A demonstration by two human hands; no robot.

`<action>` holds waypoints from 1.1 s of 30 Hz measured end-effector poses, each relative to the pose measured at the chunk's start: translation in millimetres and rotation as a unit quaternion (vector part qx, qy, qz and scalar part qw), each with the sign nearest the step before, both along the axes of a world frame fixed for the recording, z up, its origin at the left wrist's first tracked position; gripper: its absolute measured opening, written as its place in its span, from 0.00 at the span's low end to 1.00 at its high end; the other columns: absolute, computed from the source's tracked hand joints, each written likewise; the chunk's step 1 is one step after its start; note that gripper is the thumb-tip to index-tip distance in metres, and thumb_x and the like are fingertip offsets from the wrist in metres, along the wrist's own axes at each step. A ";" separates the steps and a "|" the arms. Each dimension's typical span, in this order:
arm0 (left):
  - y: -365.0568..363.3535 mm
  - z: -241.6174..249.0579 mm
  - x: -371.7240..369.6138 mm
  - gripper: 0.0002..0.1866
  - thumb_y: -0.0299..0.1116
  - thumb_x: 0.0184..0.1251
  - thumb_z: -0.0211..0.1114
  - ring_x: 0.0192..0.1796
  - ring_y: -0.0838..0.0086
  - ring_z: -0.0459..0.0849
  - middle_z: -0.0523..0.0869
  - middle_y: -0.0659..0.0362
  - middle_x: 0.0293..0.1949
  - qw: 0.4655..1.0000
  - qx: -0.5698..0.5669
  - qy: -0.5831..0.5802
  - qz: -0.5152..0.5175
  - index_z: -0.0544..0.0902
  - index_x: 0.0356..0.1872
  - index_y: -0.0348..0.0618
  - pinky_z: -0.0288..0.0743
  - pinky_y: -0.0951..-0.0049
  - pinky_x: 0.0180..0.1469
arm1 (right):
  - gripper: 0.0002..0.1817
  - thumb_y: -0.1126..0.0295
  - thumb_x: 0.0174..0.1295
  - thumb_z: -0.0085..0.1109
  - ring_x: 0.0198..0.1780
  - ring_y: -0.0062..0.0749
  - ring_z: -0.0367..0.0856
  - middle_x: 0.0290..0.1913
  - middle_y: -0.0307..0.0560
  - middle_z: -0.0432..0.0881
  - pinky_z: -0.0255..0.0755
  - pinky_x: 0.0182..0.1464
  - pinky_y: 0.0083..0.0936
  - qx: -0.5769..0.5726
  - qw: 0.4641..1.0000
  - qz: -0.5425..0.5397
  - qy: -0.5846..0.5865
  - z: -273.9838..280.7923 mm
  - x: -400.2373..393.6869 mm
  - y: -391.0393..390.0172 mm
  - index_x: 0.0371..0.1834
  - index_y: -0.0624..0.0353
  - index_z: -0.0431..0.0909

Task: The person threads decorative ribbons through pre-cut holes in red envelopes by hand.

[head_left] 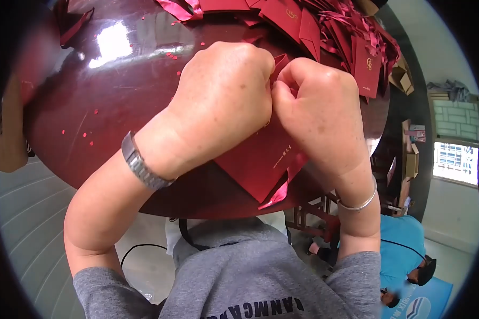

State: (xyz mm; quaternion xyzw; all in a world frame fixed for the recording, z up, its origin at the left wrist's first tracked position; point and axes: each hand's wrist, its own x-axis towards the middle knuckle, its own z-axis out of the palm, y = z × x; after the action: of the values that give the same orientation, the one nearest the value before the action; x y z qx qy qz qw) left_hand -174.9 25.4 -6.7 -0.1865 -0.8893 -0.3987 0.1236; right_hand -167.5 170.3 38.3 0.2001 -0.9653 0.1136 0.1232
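A red paper gift bag (254, 164) with small gold lettering lies at the table's near edge, under both hands. My left hand (226, 93) is closed in a fist at the bag's top, its fingertips turned away from view. Close against it, my right hand (320, 109) is closed too, thumb and forefinger pinched together at the bag's upper edge. A shiny pink-red ribbon (277, 195) trails from below the right hand past the bag's lower corner. Exactly which part each set of fingertips pinches is hidden.
The round dark red glossy table (138, 101) carries scattered small red paper dots. More red gift bags (285, 20) with ribbons are heaped at the far right. A person in a blue shirt (402, 247) is at lower right. A cardboard box (402, 77) stands beyond the table.
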 end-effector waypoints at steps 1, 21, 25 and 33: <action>-0.8 1.0 -0.1 0.05 0.23 0.53 0.62 0.26 0.53 0.83 0.83 0.46 0.23 1.000 0.001 0.001 -0.001 0.84 0.28 0.33 0.75 0.63 0.29 | 0.04 0.74 0.53 0.60 0.26 0.48 0.83 0.24 0.56 0.82 0.76 0.31 0.34 0.011 1.000 0.004 -0.001 2.0 -0.1 -1.1 0.25 0.64 0.81; 4.0 -7.0 -0.9 0.07 0.23 0.53 0.57 0.33 0.46 0.84 0.82 0.40 0.27 0.993 0.074 0.065 -0.068 0.83 0.29 0.34 0.78 0.55 0.37 | 0.09 0.72 0.51 0.56 0.26 0.42 0.83 0.22 0.57 0.81 0.76 0.33 0.33 0.025 0.997 0.061 0.030 -2.6 -11.9 9.4 0.27 0.67 0.82; -0.8 -2.6 -5.8 0.12 0.23 0.56 0.54 0.34 0.56 0.87 0.85 0.44 0.28 0.985 0.148 -0.032 -0.081 0.84 0.37 0.32 0.78 0.60 0.37 | 0.08 0.72 0.56 0.59 0.25 0.27 0.81 0.24 0.48 0.83 0.74 0.30 0.23 -0.121 0.978 0.012 -0.168 1.0 -17.1 19.3 0.31 0.67 0.83; -17.4 -4.5 -24.6 0.13 0.22 0.59 0.58 0.38 0.72 0.86 0.88 0.54 0.36 0.921 0.188 -0.293 -0.175 0.84 0.44 0.31 0.80 0.73 0.42 | 0.10 0.68 0.68 0.58 0.32 0.16 0.77 0.33 0.37 0.81 0.74 0.37 0.15 -0.424 0.836 0.042 -0.345 -17.6 -3.4 47.1 0.40 0.65 0.82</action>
State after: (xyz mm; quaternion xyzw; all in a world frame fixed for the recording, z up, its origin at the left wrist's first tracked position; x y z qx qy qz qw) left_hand -199.5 8.1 -11.2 -0.1876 -0.7477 -0.6106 -0.1813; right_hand -171.0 217.4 20.7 0.1165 -0.7933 0.5786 -0.1497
